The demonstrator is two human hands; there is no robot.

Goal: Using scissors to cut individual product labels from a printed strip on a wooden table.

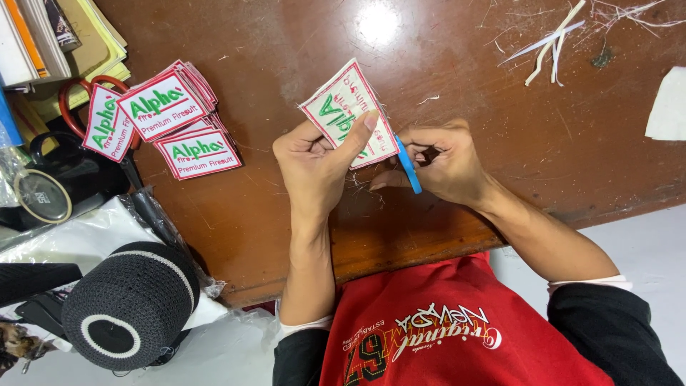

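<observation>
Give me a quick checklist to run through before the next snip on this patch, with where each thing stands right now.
1. Patch held firmly: ok. The left hand pinches the embroidered patch, thumb across its face.
2. Cutting tool in hand: ok. The right hand grips a blue-handled tool at the patch's edge.
3. Blades clear of the fingers: cannot tell; the patch and hand hide the tips.
4. Loose threads left on the edge: not ok; stray fibres show by the patch's lower edge.
5. Finished stack within reach: ok. The pile of patches lies on the wooden table, apart from both hands.
</observation>
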